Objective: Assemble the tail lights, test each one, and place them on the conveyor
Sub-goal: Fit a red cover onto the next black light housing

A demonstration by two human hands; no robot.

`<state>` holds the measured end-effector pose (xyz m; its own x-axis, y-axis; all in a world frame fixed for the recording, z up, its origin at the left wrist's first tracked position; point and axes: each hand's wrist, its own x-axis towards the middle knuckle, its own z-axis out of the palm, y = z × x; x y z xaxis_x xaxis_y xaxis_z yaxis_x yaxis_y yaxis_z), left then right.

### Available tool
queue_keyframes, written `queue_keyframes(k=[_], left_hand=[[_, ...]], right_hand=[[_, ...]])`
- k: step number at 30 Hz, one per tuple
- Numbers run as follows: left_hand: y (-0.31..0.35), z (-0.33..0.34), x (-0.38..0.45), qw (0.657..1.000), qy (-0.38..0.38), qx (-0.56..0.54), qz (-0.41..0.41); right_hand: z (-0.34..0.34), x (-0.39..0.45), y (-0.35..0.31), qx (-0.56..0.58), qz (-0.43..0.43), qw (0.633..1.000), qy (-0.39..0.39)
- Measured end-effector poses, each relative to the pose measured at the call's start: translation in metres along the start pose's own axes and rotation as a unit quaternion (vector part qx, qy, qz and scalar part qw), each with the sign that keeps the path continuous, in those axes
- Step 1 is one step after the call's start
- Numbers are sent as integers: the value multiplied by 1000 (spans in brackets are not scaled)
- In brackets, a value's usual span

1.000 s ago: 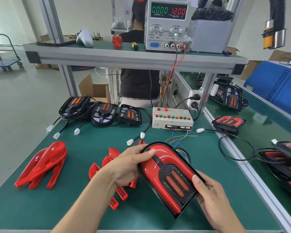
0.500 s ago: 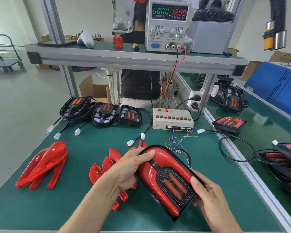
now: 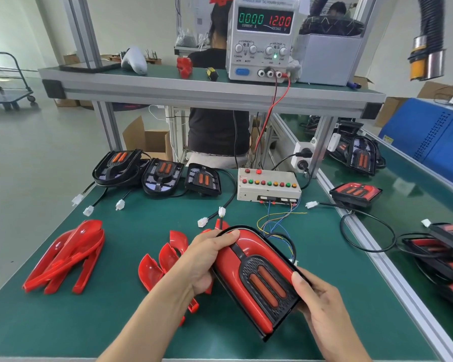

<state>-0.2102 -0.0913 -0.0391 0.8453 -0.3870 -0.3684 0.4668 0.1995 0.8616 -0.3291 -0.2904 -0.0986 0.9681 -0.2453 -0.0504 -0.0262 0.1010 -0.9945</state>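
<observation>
Two bare hands gripping one tail light low in the middle of the frame.

The left forearm comes up from the bottom centre, angled toward the upper right, with the left hand (image 3: 203,259) wrapped round the rounded upper-left end of the tail light (image 3: 256,278); its thumb lies flat across the top edge while the fingers curl underneath, out of sight. The right hand (image 3: 322,312) enters from the lower right corner, its thumb pressed on the black face near the lower right edge and its fingers curled behind the lower end. Both wrists are bare, and the palms face each other across the part.
</observation>
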Motion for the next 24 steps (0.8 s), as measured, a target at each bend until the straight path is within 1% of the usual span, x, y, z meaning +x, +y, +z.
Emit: queue_keyframes(k=[3, 6, 8, 9, 12, 14, 18, 21, 23, 24], left_hand=[[0, 5, -3, 1000, -9, -6, 28], [-11, 13, -12, 996, -51, -49, 53], [-30, 20, -19, 996, -59, -38, 63], [-41, 24, -24, 995, -62, -22, 70], [-73, 33, -36, 992, -77, 9, 95], [-81, 32, -42, 993, -67, 5, 97], [-83, 19, -48, 995, -39, -18, 87], [-81, 13, -51, 996, -34, -32, 80], [-80, 19, -58, 995, -40, -2, 90], [-80, 23, -60, 994, -46, 14, 95]], right_hand=[[0, -1, 4, 41, -20, 998, 41], [5, -6, 6, 126, -17, 988, 89], [8, -13, 7, 168, -16, 978, 124], [9, -18, 8, 171, -18, 976, 135], [16, -30, 16, 160, -12, 975, 156], [22, -36, 20, 141, -20, 978, 155], [18, -40, 20, 83, -45, 985, 147], [1, -34, 13, 11, -21, 988, 151], [-7, -29, 4, -11, 3, 993, 116], [-9, -29, -4, -41, 12, 996, 84]])
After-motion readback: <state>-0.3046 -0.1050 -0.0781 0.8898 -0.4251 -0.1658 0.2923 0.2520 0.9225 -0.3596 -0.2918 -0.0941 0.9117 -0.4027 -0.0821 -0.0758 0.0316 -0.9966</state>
